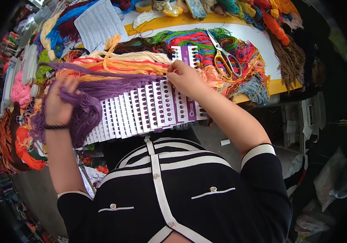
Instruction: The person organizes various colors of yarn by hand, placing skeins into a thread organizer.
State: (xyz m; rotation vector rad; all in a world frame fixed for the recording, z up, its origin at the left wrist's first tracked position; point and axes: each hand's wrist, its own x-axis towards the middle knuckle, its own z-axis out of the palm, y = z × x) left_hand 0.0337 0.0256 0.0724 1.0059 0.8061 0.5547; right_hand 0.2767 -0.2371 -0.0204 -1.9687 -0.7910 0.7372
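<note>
My left hand (61, 101) is wrapped round a strand bundle of purple thread (88, 109), whose loose mass hangs below and beside it. My right hand (181, 77) pinches the far end of the purple thread at the top of the overlapping white punched cards (141, 107). Those cards lie fanned in a row along the table's near edge. Orange, red and cream threads (129, 65) stretch across behind the purple ones. A purple and white card (185, 55) stands out just behind my right hand. Open-bladed scissors (223, 56) with gold handles rest on multicoloured thread to the right.
A printed sheet (100, 26) lies at the back left. Heaps of coloured yarn (279, 26) line the back and right of the table. Pink yarn (20, 89) and orange bundles (27, 150) are at the far left. Plastic bags (335, 178) are at the lower right.
</note>
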